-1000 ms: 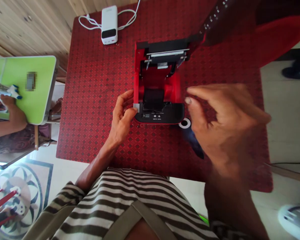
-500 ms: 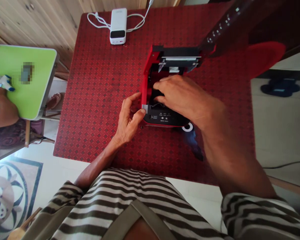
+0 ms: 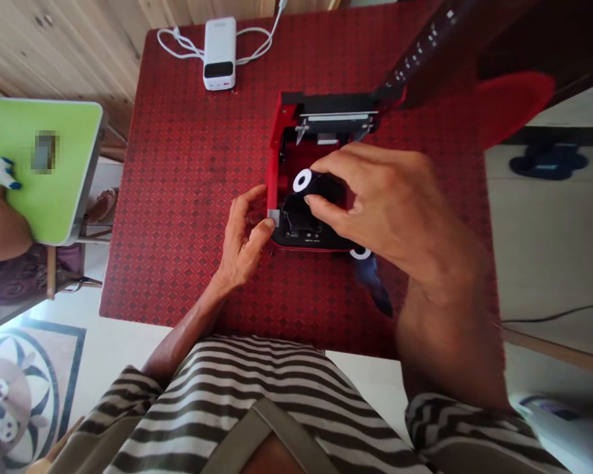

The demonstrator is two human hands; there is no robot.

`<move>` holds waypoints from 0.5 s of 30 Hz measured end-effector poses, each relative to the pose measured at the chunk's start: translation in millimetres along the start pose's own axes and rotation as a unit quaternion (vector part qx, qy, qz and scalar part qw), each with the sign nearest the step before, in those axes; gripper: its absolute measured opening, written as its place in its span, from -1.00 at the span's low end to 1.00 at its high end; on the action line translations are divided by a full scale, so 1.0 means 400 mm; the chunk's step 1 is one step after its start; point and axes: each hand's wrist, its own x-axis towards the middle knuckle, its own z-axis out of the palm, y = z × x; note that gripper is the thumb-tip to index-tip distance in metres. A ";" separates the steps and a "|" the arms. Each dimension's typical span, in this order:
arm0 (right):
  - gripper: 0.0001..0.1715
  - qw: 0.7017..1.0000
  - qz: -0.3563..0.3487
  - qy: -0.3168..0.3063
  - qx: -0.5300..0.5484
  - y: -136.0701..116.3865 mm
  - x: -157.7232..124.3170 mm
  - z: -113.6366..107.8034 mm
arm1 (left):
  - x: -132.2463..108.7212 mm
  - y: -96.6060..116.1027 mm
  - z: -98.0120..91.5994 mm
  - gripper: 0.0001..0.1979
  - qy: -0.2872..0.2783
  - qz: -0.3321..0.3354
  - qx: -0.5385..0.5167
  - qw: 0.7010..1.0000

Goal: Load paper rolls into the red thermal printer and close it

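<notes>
Black film wound on a white core makes the roll [image 3: 325, 187] pinched between the thumb and forefinger of the right hand [image 3: 390, 207], over the open bay of the red machine [image 3: 273, 174]. Its white end shows just left of those fingertips. The fingers of the left hand [image 3: 244, 240] stand parted: the thumb rests at the machine's near corner by a grey tab [image 3: 273, 216], the fingertips against the side wall.

Good handling here calls for a light pinch, the roll level between the side walls, and only enough left-thumb pressure to steady the machine. The black sheet [image 3: 296, 214] below the right thumb could crease or snag, so it wants slack; whether it joins the roll is hard to tell.

Beyond the right fingers, a pale bar [image 3: 336, 117] crosses the machine and could catch the knuckles. Nearer the body than those fingers, a second ring [image 3: 360, 253] and a dark strip [image 3: 374, 286] lie just by the machine's front. Well beyond the left fingers, a white power bank [image 3: 220, 56] and cable [image 3: 261, 51] lie on the red tabletop [image 3: 188, 145], out of the way.
</notes>
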 end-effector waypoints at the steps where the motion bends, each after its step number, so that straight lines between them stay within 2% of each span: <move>1: -0.80 1.000 -0.007 0.009 0.011 -0.009 -0.015 -0.024 | 0.001 0.002 -0.002 -0.30 -0.002 -0.001 0.001 1.000; 3: -0.76 0.997 -0.013 0.052 0.056 -0.008 -0.047 -0.062 | 0.002 0.005 -0.004 -0.32 -0.007 -0.002 0.001 1.000; 5: -0.79 0.983 0.002 0.139 0.119 0.023 -0.078 -0.078 | 0.003 0.007 -0.004 -0.35 -0.005 0.000 0.002 1.000; 7: -0.87 0.951 0.035 0.258 0.170 0.084 -0.101 -0.065 | 0.003 0.008 0.000 -0.37 -0.001 0.007 -0.001 1.000; 8: -0.84 0.942 0.057 0.279 0.179 0.124 -0.108 -0.049 | 0.004 0.008 0.002 -0.38 0.001 0.010 -0.005 1.000; 9: -0.85 0.919 0.066 0.342 0.182 0.167 -0.112 -0.029 | 0.004 0.008 0.003 -0.39 0.003 0.012 -0.008 1.000; 12: -0.71 0.903 0.183 0.356 0.157 0.290 -0.110 0.043 | 0.007 0.010 0.003 -0.40 -0.002 0.015 -0.015 1.000; 13: -0.68 0.901 0.206 0.353 0.149 0.321 -0.108 0.067 | 0.009 0.012 0.002 -0.40 -0.006 0.015 -0.016 1.000; 15: -0.72 0.914 0.212 0.311 0.153 0.360 -0.103 0.109 | 0.012 0.016 -0.002 -0.39 -0.013 0.014 -0.014 1.000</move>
